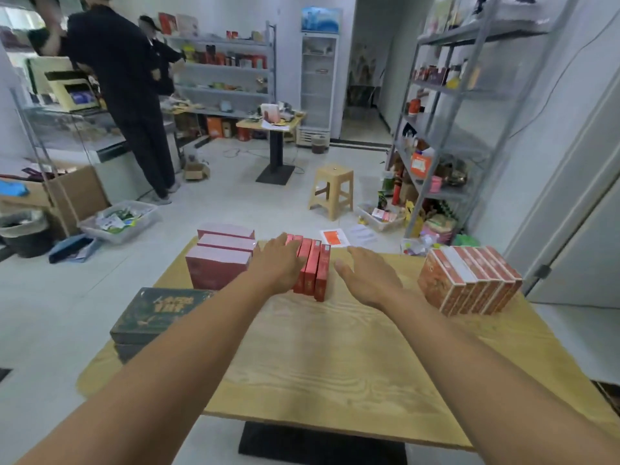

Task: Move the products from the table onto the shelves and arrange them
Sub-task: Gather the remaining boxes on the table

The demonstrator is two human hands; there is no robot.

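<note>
Flanking five red boxes: left hand flat on them, right hand spread, empty.

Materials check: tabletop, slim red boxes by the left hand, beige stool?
Tabletop: light wood or wood-look laminate, matte, grain lines visible. Slim red boxes: likely printed cardboard, slightly glossy, crisp folded edges. Beige stool: probably moulded plastic, uniform colour, one-piece look.

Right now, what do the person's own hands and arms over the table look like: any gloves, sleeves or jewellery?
The left hand and right hand are bare: no gloves, rings or watch show. Above the wrists nothing is worn as far as the picture reaches, so no sleeve is visible. No straps or markings can be seen.
</note>
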